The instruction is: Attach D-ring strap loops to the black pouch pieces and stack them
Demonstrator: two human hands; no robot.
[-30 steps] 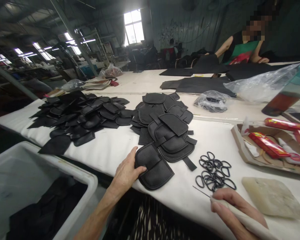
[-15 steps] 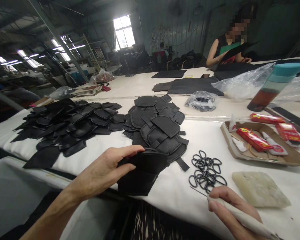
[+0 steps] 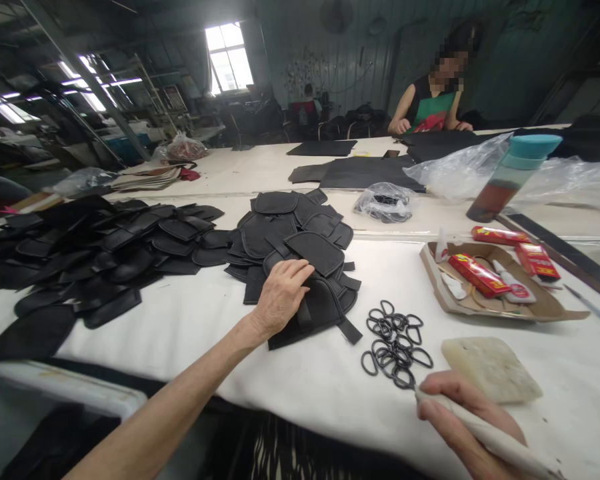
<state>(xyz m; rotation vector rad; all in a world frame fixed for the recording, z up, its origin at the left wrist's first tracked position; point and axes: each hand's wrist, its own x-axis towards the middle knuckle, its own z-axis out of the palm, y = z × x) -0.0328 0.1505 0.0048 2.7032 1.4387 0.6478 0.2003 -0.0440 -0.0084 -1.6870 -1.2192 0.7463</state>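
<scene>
My left hand [image 3: 284, 293] is at the near side of a pile of black leather flaps [image 3: 270, 233]. Its fingers are curled over the top flap [image 3: 325, 303], which has a rounded end and a strap and lies on the pile; the fingertips are partly hidden. My right hand [image 3: 473, 417] grips an awl by its pale, wrapped handle [image 3: 485, 427]. The awl's thin tip barely shows beside a heap of black D-rings [image 3: 397, 340] on the white table cover. Just beyond that hand sits a pale, block-like slab [image 3: 493, 369].
More black pieces [image 3: 105, 247] are heaped at left. A cardboard tray [image 3: 433, 293] holds red boxes and a small white bottle. Behind it stand a teal-lidded bottle [image 3: 500, 177] and plastic bags [image 3: 385, 202]. A co-worker [image 3: 433, 107] sits across the table.
My left hand has carried the black flap from the table's front edge onto the pile, and its fingers now lie over it. My right hand still holds the awl. The view has turned slightly right.
</scene>
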